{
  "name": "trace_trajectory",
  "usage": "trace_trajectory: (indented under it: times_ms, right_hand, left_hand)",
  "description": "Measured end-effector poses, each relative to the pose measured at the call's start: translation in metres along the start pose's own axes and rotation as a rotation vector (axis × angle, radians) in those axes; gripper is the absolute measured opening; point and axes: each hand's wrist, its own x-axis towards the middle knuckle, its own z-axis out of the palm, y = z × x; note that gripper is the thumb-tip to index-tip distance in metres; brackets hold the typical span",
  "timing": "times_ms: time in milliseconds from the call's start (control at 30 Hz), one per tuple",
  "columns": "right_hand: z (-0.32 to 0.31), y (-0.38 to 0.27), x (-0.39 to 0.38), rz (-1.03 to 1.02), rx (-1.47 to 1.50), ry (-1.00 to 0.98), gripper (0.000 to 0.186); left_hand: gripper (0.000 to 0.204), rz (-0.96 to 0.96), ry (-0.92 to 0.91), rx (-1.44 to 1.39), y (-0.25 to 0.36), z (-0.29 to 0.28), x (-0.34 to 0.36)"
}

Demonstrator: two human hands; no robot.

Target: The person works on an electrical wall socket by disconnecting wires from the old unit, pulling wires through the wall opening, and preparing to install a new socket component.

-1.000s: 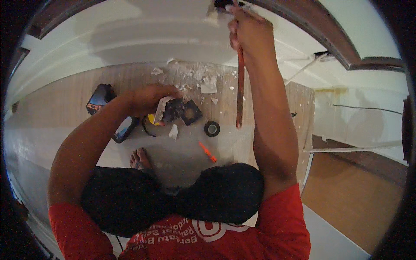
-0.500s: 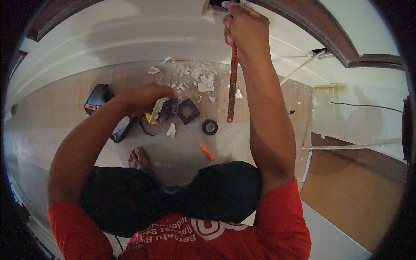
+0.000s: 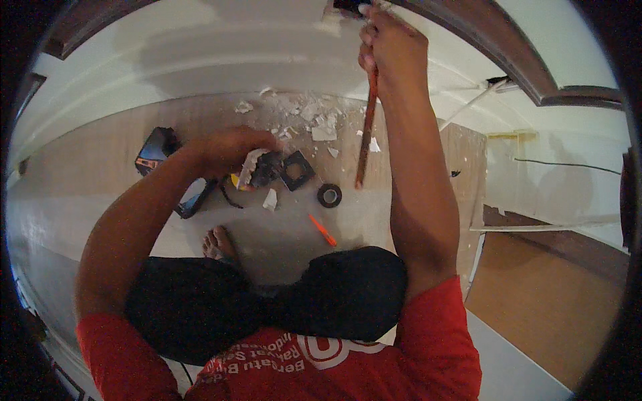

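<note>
My right hand (image 3: 394, 47) is raised at the top of the view, its fingers closed round a thin, rust-orange strip that looks like a hacksaw blade (image 3: 367, 134). The blade's free end hangs down toward me. Beyond the fingers, a dark square opening (image 3: 349, 7) shows in the white wall, with a fingertip at its edge. My left hand (image 3: 237, 148) is low over the floor, right by a dark, box-like piece (image 3: 269, 167) with a jagged white piece (image 3: 251, 167) against it. Its fingers are partly hidden, so their grip is unclear. Beside them lies a dark square frame (image 3: 296, 170) with a round hole.
White broken bits (image 3: 324, 127) and dust are scattered near the wall. A roll of black tape (image 3: 329, 196) and an orange pen-like tool (image 3: 323, 230) lie closer to me. A dark case (image 3: 155, 150) stands left of my forearm. My bare foot (image 3: 219, 244) rests on the floor.
My right hand and the blade have shifted slightly right and down from the wall opening, and the blade tilts more. My left hand keeps its place beside the box-like piece.
</note>
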Motion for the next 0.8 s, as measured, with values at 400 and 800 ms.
trace_trajectory:
  times_ms: [400, 800]
  right_hand:
    - [-0.005, -0.003, -0.006, 0.043, 0.002, -0.101, 0.02]
    - [-0.009, 0.003, -0.003, 0.005, -0.046, 0.022, 0.02]
  left_hand:
    - [0.038, 0.278, 0.05, 0.227, -0.015, 0.006, 0.009]
    - [0.037, 0.328, 0.018, 0.263, -0.023, 0.003, 0.01]
